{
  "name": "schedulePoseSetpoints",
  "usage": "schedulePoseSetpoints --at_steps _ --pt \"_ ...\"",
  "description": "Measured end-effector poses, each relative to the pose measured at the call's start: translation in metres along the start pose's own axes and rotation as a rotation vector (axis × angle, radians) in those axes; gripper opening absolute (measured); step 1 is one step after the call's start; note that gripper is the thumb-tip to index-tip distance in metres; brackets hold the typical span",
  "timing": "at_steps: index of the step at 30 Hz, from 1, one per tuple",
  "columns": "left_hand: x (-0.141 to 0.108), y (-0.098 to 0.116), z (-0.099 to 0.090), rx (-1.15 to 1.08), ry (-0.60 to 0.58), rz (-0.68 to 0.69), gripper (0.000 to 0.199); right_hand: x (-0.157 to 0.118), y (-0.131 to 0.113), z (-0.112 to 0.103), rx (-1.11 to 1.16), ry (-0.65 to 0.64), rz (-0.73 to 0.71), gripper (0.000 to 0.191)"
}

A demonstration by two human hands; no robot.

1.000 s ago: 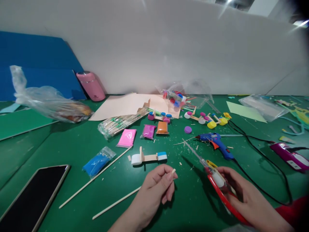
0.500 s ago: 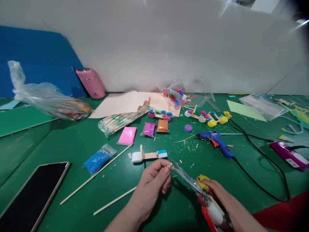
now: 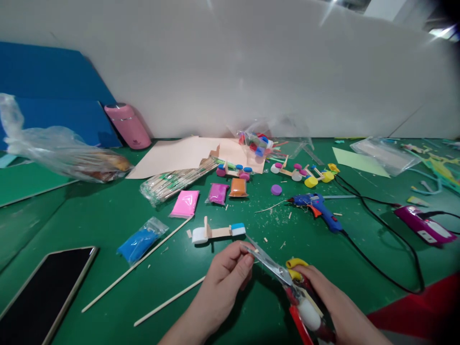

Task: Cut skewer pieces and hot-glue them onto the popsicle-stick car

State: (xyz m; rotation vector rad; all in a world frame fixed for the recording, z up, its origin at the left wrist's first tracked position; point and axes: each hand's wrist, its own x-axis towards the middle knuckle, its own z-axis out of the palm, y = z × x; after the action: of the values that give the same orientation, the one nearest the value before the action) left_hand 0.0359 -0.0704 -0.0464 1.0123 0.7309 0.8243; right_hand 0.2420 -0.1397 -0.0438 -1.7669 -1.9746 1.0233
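At the near edge of a green tabletop (image 3: 108, 230), a person's left hand (image 3: 224, 285) pinches a small pale wooden tip (image 3: 256, 250) between thumb and fingers, while the right hand (image 3: 336, 299) grips red-and-yellow-handled scissors (image 3: 268, 263). The scissors' long axis slants forward and leftward from the right hand, their parted blades meeting the tip at the left fingertips. The tip lies left of the scissors' grip, nearer the left hand. A pale stick (image 3: 168, 301) runs beneath that hand; whether it joins the tip is hidden. A phone (image 3: 46, 292) lies at left. Just beyond the hands sits a small wooden assembly (image 3: 219, 233) with white and blue parts; farther out are a blue glue gun (image 3: 318, 206), an orange packet (image 3: 238, 188) and, by the wall, a pink bottle (image 3: 128, 127).
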Motion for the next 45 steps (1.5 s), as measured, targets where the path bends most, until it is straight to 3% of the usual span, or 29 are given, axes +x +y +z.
schedulePoseSetpoints --at_steps 11,20,28,45 --pt "0.000 0.001 0.001 -0.025 0.003 -0.004 0.021 0.003 0.000 0.003 0.040 0.011 0.020 0.065" --pt "0.000 0.002 -0.001 0.082 0.014 0.001 0.021 -0.001 -0.008 0.010 0.074 0.047 0.128 0.061" --pt "-0.001 0.001 -0.001 0.097 0.021 0.018 0.018 0.002 -0.010 0.013 0.059 0.017 0.171 0.048" --pt "0.000 -0.001 0.000 0.042 0.024 -0.014 0.019 0.003 -0.003 0.020 0.057 0.049 0.149 0.045"
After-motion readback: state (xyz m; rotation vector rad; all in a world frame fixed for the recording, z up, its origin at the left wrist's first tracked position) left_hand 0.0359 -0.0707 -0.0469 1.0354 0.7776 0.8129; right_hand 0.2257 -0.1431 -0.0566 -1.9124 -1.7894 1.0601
